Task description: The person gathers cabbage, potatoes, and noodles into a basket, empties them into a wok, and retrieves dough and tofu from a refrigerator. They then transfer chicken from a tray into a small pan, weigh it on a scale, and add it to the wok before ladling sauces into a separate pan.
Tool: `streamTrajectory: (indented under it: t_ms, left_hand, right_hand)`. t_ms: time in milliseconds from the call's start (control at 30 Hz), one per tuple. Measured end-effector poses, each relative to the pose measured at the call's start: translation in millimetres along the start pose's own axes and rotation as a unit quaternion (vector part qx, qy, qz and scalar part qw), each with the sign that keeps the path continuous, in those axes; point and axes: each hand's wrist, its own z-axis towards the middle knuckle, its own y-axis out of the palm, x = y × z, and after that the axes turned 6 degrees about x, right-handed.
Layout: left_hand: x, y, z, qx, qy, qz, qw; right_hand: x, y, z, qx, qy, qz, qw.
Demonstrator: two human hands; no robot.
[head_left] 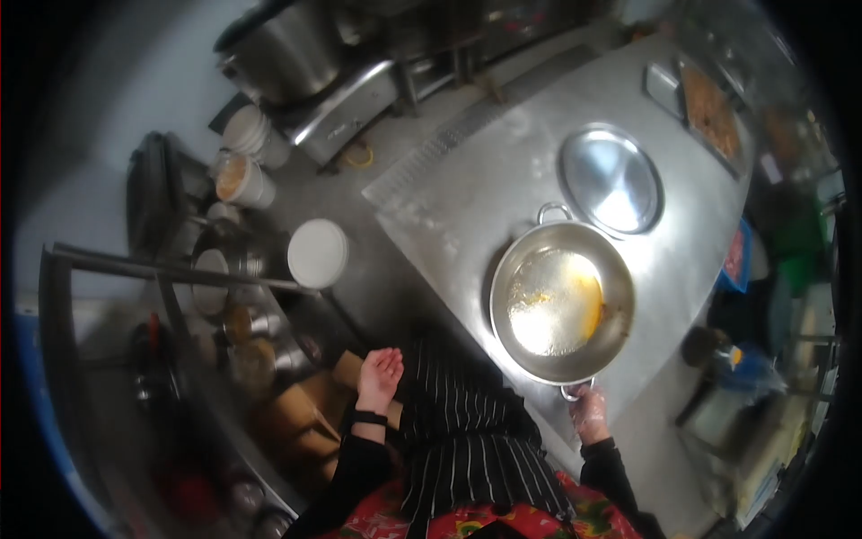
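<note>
A wide, two-handled metal pot [621, 310] stands on the steel table near its front corner. Yellowish oily liquid [585, 301] coats part of its bottom. My right hand [590, 415], in what looks like a thin clear glove, is closed round the pot's near loop handle [571, 393]. My left hand [381, 377] is off to the left, away from the table, with its palm turned up, the fingers loosely bent and nothing in it. Just behind the pot lies a round, shiny metal lid [611, 178], close to its far handle [554, 212].
The steel table [458, 216] carries a tray of brown food [711, 117] at the far right. White buckets [250, 184] and a round white lid [318, 253] are at the left. A metal rack [171, 269] and cardboard boxes [305, 409] stand close to my left side.
</note>
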Motion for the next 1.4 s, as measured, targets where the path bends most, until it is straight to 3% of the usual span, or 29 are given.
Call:
streamTrajectory:
  t_ms: [67,133,167,233,333,367,433,500,600,667,733,800,867,900,933,1033,1133,1267,1333,1400]
  left_hand:
    - [37,12,25,0.009,0.006,-0.009,1.0]
    - [73,11,70,-0.018,0.003,-0.053,0.998]
    - [93,18,92,-0.013,0.008,-0.055,0.998]
    - [137,39,119,0.008,0.004,-0.074,0.997]
    - [215,76,178,-0.013,-0.045,-0.024,0.999]
    - [239,92,195,-0.024,-0.046,0.01,0.999]
    - [279,125,198,-0.066,-0.055,0.048,0.995]
    - [327,176,184,-0.152,-0.028,0.177,0.972]
    - [369,265,172,-0.244,-0.06,0.327,0.911]
    - [368,315,164,-0.377,-0.078,0.401,0.832]
    - [364,339,177,-0.431,-0.049,0.425,0.794]
    - [371,361,188,-0.411,-0.017,0.418,0.81]
    - [387,393,203,-0.293,0.052,0.389,0.872]
    - [398,401,201,-0.301,0.065,0.379,0.872]
    - [411,403,208,-0.296,0.073,0.383,0.872]
    - [451,447,243,-0.254,0.078,0.32,0.909]
    - [481,512,254,-0.236,0.088,0.303,0.919]
    - [525,599,333,-0.258,0.067,0.273,0.925]
    - [547,642,369,-0.225,0.063,0.277,0.932]
    - [569,680,403,-0.258,0.028,0.265,0.929]
  right_hand:
    - [-7,48,11,0.004,-0.035,0.011,0.999]
    - [17,76,51,0.017,-0.266,-0.138,0.954]
    - [2,109,56,0.021,-0.281,-0.132,0.951]
    - [-35,185,39,0.049,-0.106,0.122,0.986]
    - [-71,291,30,0.017,-0.075,0.183,0.98]
    - [-75,316,33,0.084,-0.033,0.158,0.983]
    - [-87,376,20,0.076,-0.055,0.191,0.977]
    - [-94,427,17,0.019,-0.081,0.224,0.971]
    - [-140,523,3,0.067,-0.06,0.228,0.97]
    - [-166,563,3,0.046,-0.061,0.252,0.965]
    - [-193,614,5,0.035,-0.078,0.278,0.957]
    - [-206,654,23,0.009,-0.085,0.295,0.952]
    - [-222,692,49,-0.001,-0.239,0.169,0.956]
    - [-225,705,58,-0.027,-0.153,0.289,0.945]
    - [-225,720,71,-0.068,-0.14,0.327,0.932]
    - [-248,778,95,-0.03,-0.141,0.318,0.937]
    - [-293,821,123,-0.065,-0.13,0.362,0.921]
    - [-364,887,167,-0.065,-0.117,0.306,0.942]
    - [-381,906,208,-0.057,-0.161,0.209,0.963]
    - [-411,912,218,0.052,-0.243,0.249,0.936]
